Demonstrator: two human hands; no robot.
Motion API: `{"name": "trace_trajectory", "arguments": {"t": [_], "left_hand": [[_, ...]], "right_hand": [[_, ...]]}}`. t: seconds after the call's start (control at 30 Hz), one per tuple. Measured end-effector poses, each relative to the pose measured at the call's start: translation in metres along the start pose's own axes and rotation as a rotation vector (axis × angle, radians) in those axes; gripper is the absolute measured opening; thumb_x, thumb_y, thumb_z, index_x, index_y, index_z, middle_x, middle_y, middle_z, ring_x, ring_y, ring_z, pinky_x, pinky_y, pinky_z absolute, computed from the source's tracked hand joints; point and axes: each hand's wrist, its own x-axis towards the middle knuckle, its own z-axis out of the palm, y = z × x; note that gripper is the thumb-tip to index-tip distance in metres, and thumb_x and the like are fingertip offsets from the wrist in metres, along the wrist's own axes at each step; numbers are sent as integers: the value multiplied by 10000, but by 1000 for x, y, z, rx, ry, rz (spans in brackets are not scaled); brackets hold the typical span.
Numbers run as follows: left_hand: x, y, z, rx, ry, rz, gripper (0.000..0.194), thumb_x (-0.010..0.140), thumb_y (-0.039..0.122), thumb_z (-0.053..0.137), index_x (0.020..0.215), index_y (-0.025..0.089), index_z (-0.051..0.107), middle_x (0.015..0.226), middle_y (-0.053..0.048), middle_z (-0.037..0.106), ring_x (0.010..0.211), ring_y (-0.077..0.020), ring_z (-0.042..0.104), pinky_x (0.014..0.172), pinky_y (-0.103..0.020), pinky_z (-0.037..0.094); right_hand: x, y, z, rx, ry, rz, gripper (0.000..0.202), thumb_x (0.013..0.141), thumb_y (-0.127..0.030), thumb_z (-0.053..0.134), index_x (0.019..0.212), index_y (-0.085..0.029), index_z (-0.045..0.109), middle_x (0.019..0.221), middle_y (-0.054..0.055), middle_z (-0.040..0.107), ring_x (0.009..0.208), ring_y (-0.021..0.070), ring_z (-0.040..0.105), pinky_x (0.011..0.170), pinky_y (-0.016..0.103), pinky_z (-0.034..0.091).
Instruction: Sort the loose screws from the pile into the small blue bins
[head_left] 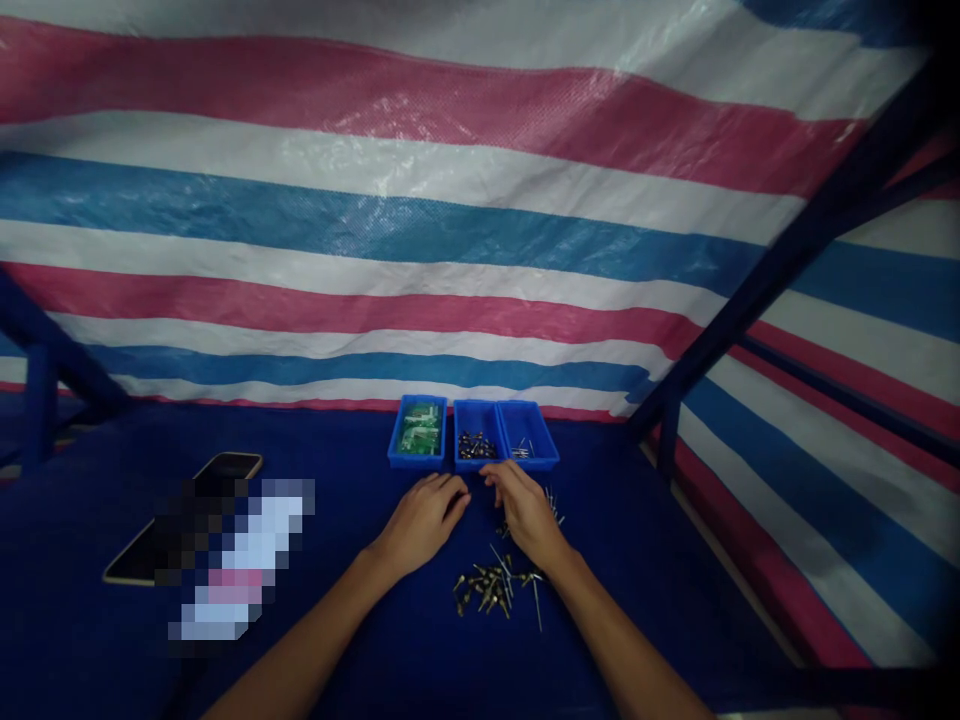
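Note:
My left hand (424,524) rests low over the blue table, its fingers curled and thumb bent toward the index finger. Opposite it, a small gap away, my right hand (527,512) has its fingers bent inward. Anything between the fingers of either hand is too small or hidden. Nearer to me lies a loose pile of small brass-coloured metal parts (489,588), mixed with thin silver pins. More slender metal pins (553,506) show beside and partly under my right hand.
Three blue bins stand behind my hands: a left bin (393,449) with green pieces, a middle bin (475,408) with small metal parts, a right bin (541,432) with a few silver pins. A phone (135,562) lies left beside a blurred-out item. Striped sheeting (420,230) hangs behind.

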Motion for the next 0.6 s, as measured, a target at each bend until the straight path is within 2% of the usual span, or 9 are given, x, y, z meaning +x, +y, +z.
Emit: {"name": "trace_trajectory", "arguments": {"t": [0.13, 0.23, 0.3, 0.37, 0.6], "left_hand": [[-1, 0, -1, -7, 0, -5, 216, 1104, 303, 432, 1002, 243, 614, 971, -29, 705, 928, -233, 641, 917, -408, 487], [-1, 0, 0, -14, 8, -1, 237, 1104, 315, 424, 997, 242, 622, 964, -34, 709, 914, -231, 641, 905, -408, 493], [-1, 0, 0, -18, 14, 2, 244, 1104, 319, 418, 1002, 242, 626, 957, -35, 708, 909, -231, 643, 892, -403, 497], [-1, -1, 0, -14, 16, 5, 245, 1105, 315, 414, 1008, 243, 628, 959, -34, 706, 912, -230, 645, 900, -404, 496], [0, -1, 0, 1, 13, 7, 242, 1101, 306, 426, 980, 240, 625, 908, -28, 689, 889, -226, 645, 878, -393, 494]], "right_hand": [[0, 4, 6, 78, 50, 93, 276, 1093, -313, 420, 1250, -238, 634, 944, 42, 702, 599, 143, 631, 658, 279, 560], [0, 1, 5, 45, 52, 128, 262, 1093, -389, 451, 1170, -239, 652, 860, 20, 708, 524, 137, 607, 589, 265, 537], [0, -3, 2, -52, 37, 97, 285, 1103, -408, 438, 1107, -236, 665, 824, 26, 704, 637, 168, 661, 661, 271, 534], [0, -7, -2, -125, 30, 68, 321, 1123, -389, 381, 1062, -240, 658, 901, 45, 727, 802, 198, 710, 766, 289, 524], [1, -13, -6, -129, 48, 101, 292, 1132, -320, 315, 1051, -255, 589, 964, 37, 698, 902, 207, 685, 846, 315, 491]]}}
